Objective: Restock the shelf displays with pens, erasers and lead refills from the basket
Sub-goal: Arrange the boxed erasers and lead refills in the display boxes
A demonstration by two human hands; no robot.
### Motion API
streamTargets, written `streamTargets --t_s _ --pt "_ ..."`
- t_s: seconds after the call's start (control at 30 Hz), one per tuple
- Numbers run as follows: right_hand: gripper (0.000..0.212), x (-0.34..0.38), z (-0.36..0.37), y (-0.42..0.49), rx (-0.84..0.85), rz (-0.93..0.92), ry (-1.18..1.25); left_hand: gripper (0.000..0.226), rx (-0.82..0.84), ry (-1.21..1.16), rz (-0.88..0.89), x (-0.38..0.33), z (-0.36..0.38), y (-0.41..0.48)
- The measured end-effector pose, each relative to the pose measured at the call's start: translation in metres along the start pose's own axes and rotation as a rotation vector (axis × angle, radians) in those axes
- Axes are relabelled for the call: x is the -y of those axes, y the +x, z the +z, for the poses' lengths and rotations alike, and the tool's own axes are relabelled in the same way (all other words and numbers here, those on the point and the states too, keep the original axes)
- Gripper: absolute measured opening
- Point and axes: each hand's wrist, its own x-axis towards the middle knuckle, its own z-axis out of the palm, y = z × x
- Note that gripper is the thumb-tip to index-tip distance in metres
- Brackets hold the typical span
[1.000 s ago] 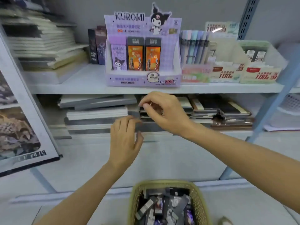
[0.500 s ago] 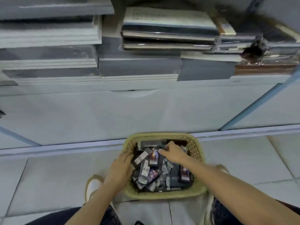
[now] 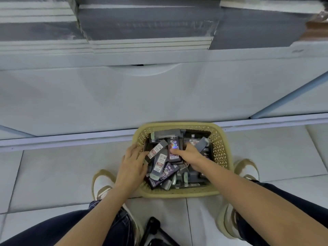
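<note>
A yellow woven plastic basket (image 3: 220, 157) stands on the tiled floor between my feet, filled with several small dark and purple stationery packs. My right hand (image 3: 192, 155) is inside the basket. Its thumb lies on the face of an upright purple pack with a shiny label (image 3: 173, 144), and its fingers are behind the pack, pinching it. My left hand (image 3: 133, 165) rests on the basket's left rim, its fingers reaching over to the grey packs with red-and-white labels (image 3: 156, 151). The shelf displays are out of view.
Stacks of grey and white notebooks (image 3: 147, 25) fill the low shelf at the top. Below it is a white cabinet front (image 3: 142, 96). A blue shelf post (image 3: 291, 96) slants at the right. My shoes (image 3: 102, 183) flank the basket, and a black object (image 3: 154, 229) lies near my knees.
My view dropped from the upper shelf display to the floor basket. Both hands came down to the basket, and my right hand has closed on the purple pack.
</note>
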Motion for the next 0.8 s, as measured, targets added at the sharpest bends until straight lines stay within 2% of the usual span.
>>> streamTargets --t_s 0.07,0.13,0.23,0.33,0.43,0.57,0.63,0.7,0.8 --pt "0.066 -0.001 -0.01 -0.001 0.04 -0.035 -0.02 0.03 -0.034 -0.011 -0.009 -0.001 0.0 0.003" --pt "0.057 -0.001 -0.026 -0.004 0.042 -0.089 -0.03 0.027 -0.068 -0.013 -0.029 -0.004 0.0 0.005" --pt "0.059 0.008 -0.052 -0.008 0.041 -0.148 0.017 0.022 -0.118 -0.007 -0.053 -0.009 -0.003 0.009" --pt "0.056 0.019 -0.069 -0.016 0.124 -0.201 0.103 0.023 -0.067 -0.164 -0.055 -0.022 -0.008 0.016" --pt "0.059 0.032 -0.067 -0.027 0.223 -0.223 0.222 0.027 0.075 -0.508 -0.15 -0.041 -0.017 0.023" --pt "0.055 0.04 -0.042 -0.039 0.343 -0.263 0.219 0.037 0.451 -1.274 -0.397 -0.074 -0.027 0.025" --pt "0.049 0.041 -0.03 -0.041 0.384 -0.274 0.215 0.037 0.475 -1.479 -0.43 -0.08 -0.025 0.025" --pt "0.04 0.041 -0.025 -0.042 0.387 -0.293 0.192 0.032 0.406 -1.473 -0.443 -0.078 -0.025 0.025" --pt "0.031 0.043 -0.023 -0.041 0.32 -0.313 0.162 0.031 0.333 -1.331 -0.48 -0.068 -0.024 0.025"
